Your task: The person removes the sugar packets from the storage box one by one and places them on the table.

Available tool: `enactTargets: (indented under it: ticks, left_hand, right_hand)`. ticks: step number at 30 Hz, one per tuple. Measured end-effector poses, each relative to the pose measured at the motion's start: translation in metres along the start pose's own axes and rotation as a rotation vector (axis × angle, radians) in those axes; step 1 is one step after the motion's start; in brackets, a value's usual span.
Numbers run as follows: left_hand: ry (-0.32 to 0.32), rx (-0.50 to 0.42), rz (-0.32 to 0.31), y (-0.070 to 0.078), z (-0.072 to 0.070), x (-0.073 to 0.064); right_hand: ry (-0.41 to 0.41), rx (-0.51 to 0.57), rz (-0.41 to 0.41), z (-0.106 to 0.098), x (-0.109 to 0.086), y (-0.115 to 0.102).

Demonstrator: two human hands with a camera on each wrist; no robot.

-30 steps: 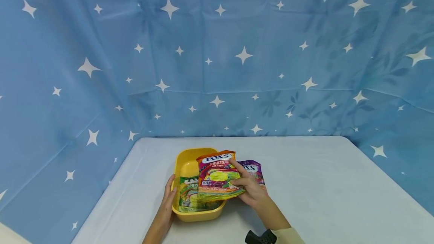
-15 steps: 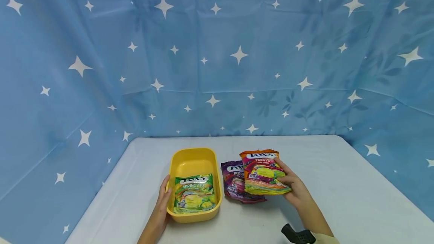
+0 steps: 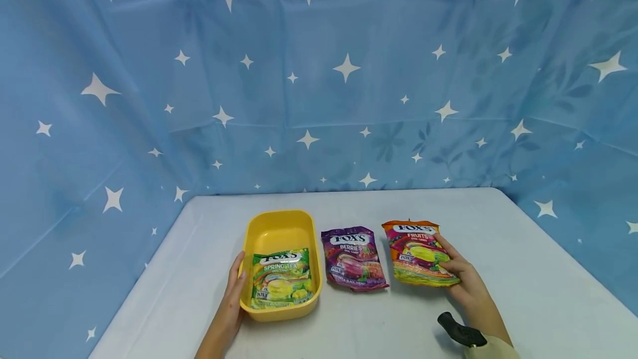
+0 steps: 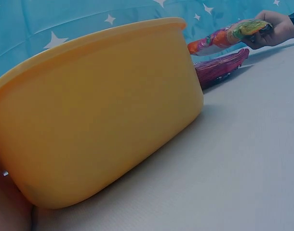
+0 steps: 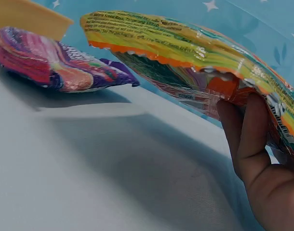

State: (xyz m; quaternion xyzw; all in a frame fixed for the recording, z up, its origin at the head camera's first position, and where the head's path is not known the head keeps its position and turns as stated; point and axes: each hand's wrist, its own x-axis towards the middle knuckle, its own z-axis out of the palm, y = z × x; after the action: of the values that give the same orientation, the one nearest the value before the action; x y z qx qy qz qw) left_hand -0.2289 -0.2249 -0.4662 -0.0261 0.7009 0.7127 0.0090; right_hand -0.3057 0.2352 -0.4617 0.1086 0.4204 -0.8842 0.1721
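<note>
A yellow plastic tub (image 3: pixel 280 219) stands left of the table's middle with a green bag of Spring Tea candy (image 3: pixel 281 281) lying in it. My left hand (image 3: pixel 230 299) rests against the tub's left outer side, its fingers along the wall. To the tub's right, a purple bag of Berries candy (image 3: pixel 353 259) lies flat on the table. My right hand (image 3: pixel 468 281) grips the right edge of an orange bag of Fruits candy (image 3: pixel 417 251). In the right wrist view this orange bag (image 5: pixel 185 43) is tilted and raised off the table, with fingertips (image 5: pixel 255 120) curled under it.
The white tabletop (image 3: pixel 379 331) extends around the tub and bags. A blue curtain with white stars (image 3: pixel 319 82) hangs behind and to both sides. A black strap-like device (image 3: pixel 461 332) sits at my right wrist beside a light sleeve (image 3: pixel 490 349).
My right hand has carried the orange candy bag from above the tub to the right, past the purple bag, which now shows fully. My left hand has stayed at the tub.
</note>
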Motion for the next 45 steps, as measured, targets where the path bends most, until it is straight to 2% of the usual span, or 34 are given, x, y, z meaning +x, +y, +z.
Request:
enactTargets:
  ticks: [5,11,14,17,24,27,28,32,34,35,40,43,45]
  left_hand:
    - [0.006,-0.008,0.005,0.001,-0.001,0.001]
    - [0.01,-0.009,-0.005,0.001,-0.001,0.001]
    - [0.011,-0.012,-0.007,0.0,-0.001,0.0]
    - [0.007,-0.018,-0.003,0.0,-0.001,0.0]
    - [0.0,-0.02,-0.011,0.0,-0.001,0.0]
    - [0.004,-0.02,-0.005,0.0,-0.002,0.001]
    - [0.005,-0.022,-0.003,0.0,-0.002,0.001]
    - [0.011,-0.024,-0.001,0.0,-0.003,0.0]
    - [0.012,-0.024,0.001,0.001,-0.003,0.0]
    - [0.011,-0.023,0.001,0.001,-0.003,0.0]
    - [0.012,-0.017,-0.002,0.001,-0.003,0.001]
    - [0.017,-0.012,-0.008,0.0,-0.002,0.001]
    - [0.019,-0.012,-0.008,0.0,-0.001,0.001]
  right_hand:
    - [0.039,0.057,0.026,0.0,0.0,-0.002]
    - [0.022,0.053,0.025,-0.004,0.002,0.0]
    - [-0.039,-0.015,-0.02,-0.006,0.004,0.002]
    - [-0.063,-0.101,-0.048,-0.006,0.006,0.003]
    - [0.058,-0.198,0.027,-0.005,0.001,0.003]
    - [0.071,-0.206,0.027,-0.003,0.0,0.003]
    - [0.078,-0.278,0.009,-0.003,-0.001,0.003]
    - [0.057,-0.37,-0.013,-0.002,-0.001,0.005]
    - [0.075,-0.442,-0.028,0.0,0.0,0.007]
    - [0.071,-0.405,-0.02,0.001,0.001,0.008]
    - [0.025,-0.469,-0.077,0.003,0.008,0.007]
    - [-0.01,-0.524,-0.109,0.002,0.011,0.005]
    - [0.012,-0.604,-0.116,0.001,0.012,0.005]
